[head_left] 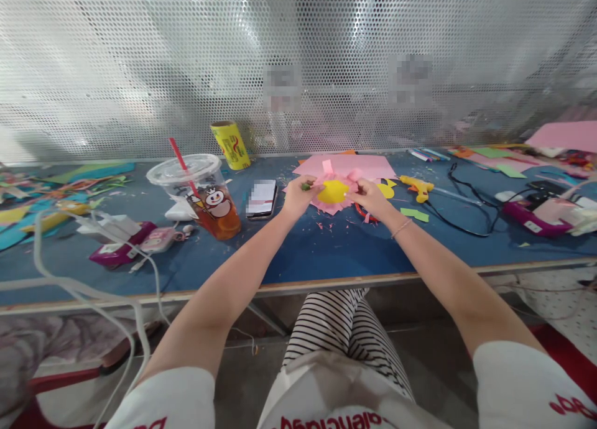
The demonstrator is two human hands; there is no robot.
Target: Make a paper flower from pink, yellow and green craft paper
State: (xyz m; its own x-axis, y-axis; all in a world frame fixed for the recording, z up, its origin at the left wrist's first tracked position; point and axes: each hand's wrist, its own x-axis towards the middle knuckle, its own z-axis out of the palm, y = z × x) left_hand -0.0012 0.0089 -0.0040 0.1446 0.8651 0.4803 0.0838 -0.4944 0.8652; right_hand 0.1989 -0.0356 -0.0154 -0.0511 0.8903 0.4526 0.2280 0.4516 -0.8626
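Between my two hands is a paper flower (333, 193) with a round yellow centre and a ring of pink petals, raised slightly over the blue table. My left hand (300, 196) pinches its left edge; something small and green shows by those fingers. On the opposite edge, my right hand (368, 198) has its fingers closed on the pink petals. Behind the flower lies a large pink paper sheet (373, 166). Yellow paper pieces (387, 189) rest just past my right hand, and a red-handled tool (362, 214), partly covered, lies under it.
A lidded drink cup (209, 205) with a red straw stands left, near a phone (262, 199) and a yellow can-shaped roll (231, 145). At right are a yellow glue gun (418, 188), its black cord, green paper scraps (415, 214) and a purple power strip (536, 221). White cables cross the left edge.
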